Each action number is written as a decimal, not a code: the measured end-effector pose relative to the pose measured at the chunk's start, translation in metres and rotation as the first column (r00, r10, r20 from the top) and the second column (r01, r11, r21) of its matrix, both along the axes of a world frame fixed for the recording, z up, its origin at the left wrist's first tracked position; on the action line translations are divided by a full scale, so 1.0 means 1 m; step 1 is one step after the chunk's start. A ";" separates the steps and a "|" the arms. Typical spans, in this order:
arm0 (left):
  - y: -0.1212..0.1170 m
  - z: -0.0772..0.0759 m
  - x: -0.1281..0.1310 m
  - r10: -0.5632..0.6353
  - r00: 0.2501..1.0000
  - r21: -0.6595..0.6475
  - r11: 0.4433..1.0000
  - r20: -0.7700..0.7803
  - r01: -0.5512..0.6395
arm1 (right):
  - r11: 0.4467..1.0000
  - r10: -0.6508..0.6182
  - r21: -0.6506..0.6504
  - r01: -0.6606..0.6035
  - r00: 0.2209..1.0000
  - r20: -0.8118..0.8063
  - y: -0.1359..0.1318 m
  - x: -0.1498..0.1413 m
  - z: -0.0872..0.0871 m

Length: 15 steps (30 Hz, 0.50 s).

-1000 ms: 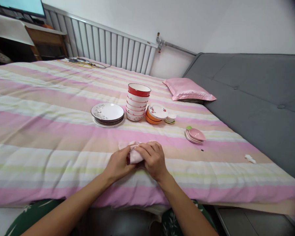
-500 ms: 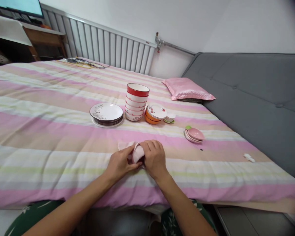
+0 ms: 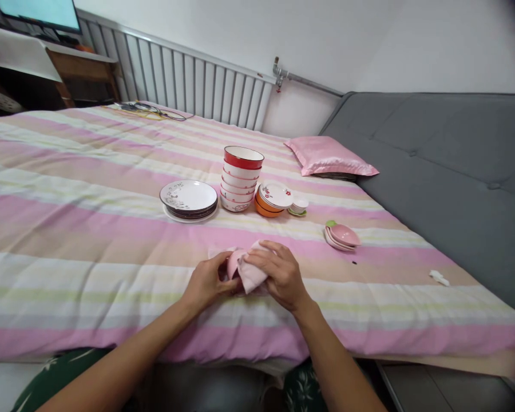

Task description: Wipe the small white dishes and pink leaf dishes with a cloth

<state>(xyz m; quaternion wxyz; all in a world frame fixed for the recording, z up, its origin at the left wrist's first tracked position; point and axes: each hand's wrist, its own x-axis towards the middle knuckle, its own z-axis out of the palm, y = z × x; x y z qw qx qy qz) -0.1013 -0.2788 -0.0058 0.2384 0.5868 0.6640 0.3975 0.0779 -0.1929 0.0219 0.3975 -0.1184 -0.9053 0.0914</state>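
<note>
Near the front edge of the bed, my left hand point(image 3: 210, 281) is closed on a small pink dish point(image 3: 234, 264), most of it hidden by fingers and cloth. My right hand point(image 3: 280, 273) grips a pale pink cloth point(image 3: 254, 272) and presses it against the dish. More pale cloth seems to lie beneath both hands. Off to the right sits a little stack of pink dishes point(image 3: 344, 236) with a green leaf-shaped tip, like the colour of the held one.
Beyond my hands stand stacked plates point(image 3: 189, 195), a tall stack of red-rimmed bowls point(image 3: 240, 180), orange bowls point(image 3: 269, 207) topped with floral dishes, and small white dishes point(image 3: 299, 204). A pink pillow point(image 3: 330, 154) lies by the grey headboard point(image 3: 438, 154). Cables point(image 3: 154, 110) rest at the back.
My right hand has shifted slightly right and opened its grip over the cloth, which now covers the dish's right side. More of the pink dish shows beside my left fingers.
</note>
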 end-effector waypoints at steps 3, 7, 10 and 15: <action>0.000 0.006 -0.001 0.044 0.998 -0.037 0.998 0.044 -0.043 | 0.944 -0.116 -0.325 0.051 0.977 -0.181 0.006 0.006 -0.003; -0.001 0.010 0.001 0.060 0.996 -0.048 0.997 0.062 -0.057 | 0.546 -0.469 -0.837 0.047 0.845 -0.259 0.017 0.005 -0.015; -0.002 0.008 0.003 0.030 0.994 -0.017 0.999 0.102 -0.028 | 0.227 -0.536 -0.958 -0.175 0.798 -0.273 0.020 -0.001 -0.018; -0.003 0.004 0.003 -0.099 0.990 0.027 0.995 0.100 0.096 | 0.068 -0.487 -0.926 -0.370 0.798 -0.355 0.014 -0.004 -0.011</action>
